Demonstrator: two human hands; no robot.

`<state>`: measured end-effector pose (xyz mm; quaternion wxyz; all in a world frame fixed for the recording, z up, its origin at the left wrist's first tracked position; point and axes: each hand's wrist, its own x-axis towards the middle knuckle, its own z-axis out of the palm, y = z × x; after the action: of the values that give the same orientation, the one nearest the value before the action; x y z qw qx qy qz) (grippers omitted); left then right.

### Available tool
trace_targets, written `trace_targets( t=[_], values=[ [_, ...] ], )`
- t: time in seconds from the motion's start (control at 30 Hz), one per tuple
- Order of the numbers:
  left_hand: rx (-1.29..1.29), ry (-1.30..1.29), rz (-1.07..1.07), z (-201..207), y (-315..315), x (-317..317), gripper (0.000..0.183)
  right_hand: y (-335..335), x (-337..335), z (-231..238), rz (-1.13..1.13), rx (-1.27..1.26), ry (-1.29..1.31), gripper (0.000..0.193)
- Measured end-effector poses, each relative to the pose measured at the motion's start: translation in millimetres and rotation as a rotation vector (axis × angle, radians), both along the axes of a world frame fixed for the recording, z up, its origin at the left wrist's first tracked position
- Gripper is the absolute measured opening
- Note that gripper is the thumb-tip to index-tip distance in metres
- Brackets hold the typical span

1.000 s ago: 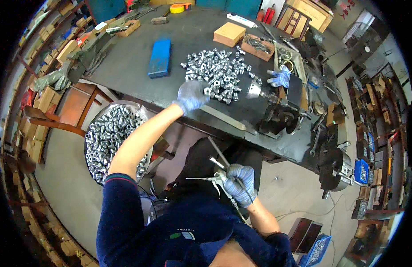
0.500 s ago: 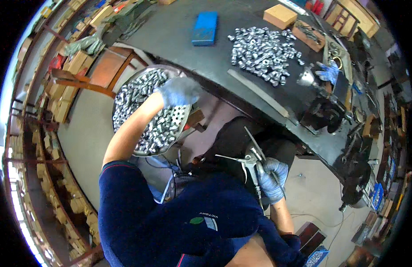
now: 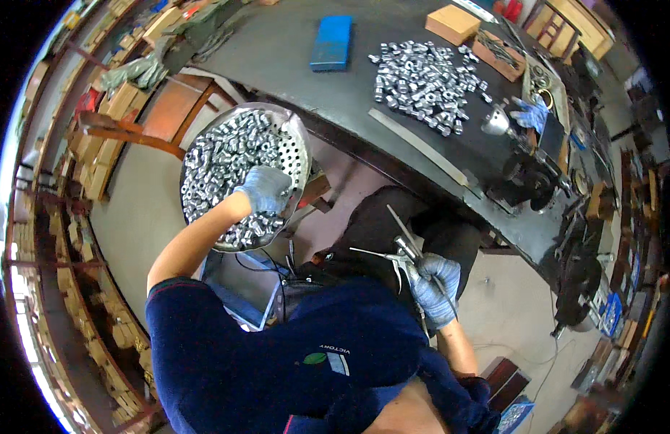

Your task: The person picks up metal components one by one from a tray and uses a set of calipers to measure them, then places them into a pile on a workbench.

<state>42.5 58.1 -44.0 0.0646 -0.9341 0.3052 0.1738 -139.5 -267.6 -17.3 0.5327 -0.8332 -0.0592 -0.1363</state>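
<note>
My left hand (image 3: 268, 189), in a grey-blue knit glove, rests on the lower right of a heap of small shiny metal sleeves (image 3: 230, 155). Its fingers are curled downward; what they hold, if anything, is hidden. The sleeves lie in a round perforated metal basin (image 3: 300, 134) beside the bench. Over my lap, my right hand (image 3: 436, 286), gloved alike, is closed around an air blow gun (image 3: 401, 262) with a thin nozzle pointing left. A slim pointed metal tool (image 3: 398, 223) also passes through that grip, and a short metal cylinder (image 3: 409, 248) shows beside it.
On the dark bench (image 3: 277, 65) lie a pile of metal sleeves (image 3: 425, 87), a blue box (image 3: 331, 43), a flat metal bar (image 3: 418, 148) and a wooden block (image 3: 452, 24). A bench machine (image 3: 527, 181) stands right. A wooden chair (image 3: 172, 116) and loaded shelves (image 3: 74, 253) are left.
My left hand has moved from the basin's right rim down and left onto the sleeves. The right hand, still gripping the blow gun and slim tool, has shifted slightly left.
</note>
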Motion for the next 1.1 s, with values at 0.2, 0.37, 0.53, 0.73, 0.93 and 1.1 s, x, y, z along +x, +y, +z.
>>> trace_targets(
  t=[0.2,0.37,0.53,0.73,0.93,1.1],
  values=[
    [-1.249,0.717,0.332,48,-45,-28,0.035,1,5,4,0.052,-0.045,0.005,0.035],
    [-1.625,1.397,0.568,28,-91,-69,0.042,5,12,7,0.067,-0.011,-0.051,0.034],
    [-1.818,1.612,0.764,8,-124,-94,0.038,-1,13,2,0.055,-0.019,-0.067,0.035],
    [-1.655,1.534,0.724,8,-124,-85,0.042,-6,15,5,0.093,-0.028,-0.038,0.032],
    [-1.231,1.034,0.380,36,-120,-68,0.035,0,18,8,0.107,-0.242,-0.023,0.040],
    [-1.098,0.841,0.129,44,-123,-61,0.033,1,17,0,0.062,-0.239,0.027,0.038]
  ],
)
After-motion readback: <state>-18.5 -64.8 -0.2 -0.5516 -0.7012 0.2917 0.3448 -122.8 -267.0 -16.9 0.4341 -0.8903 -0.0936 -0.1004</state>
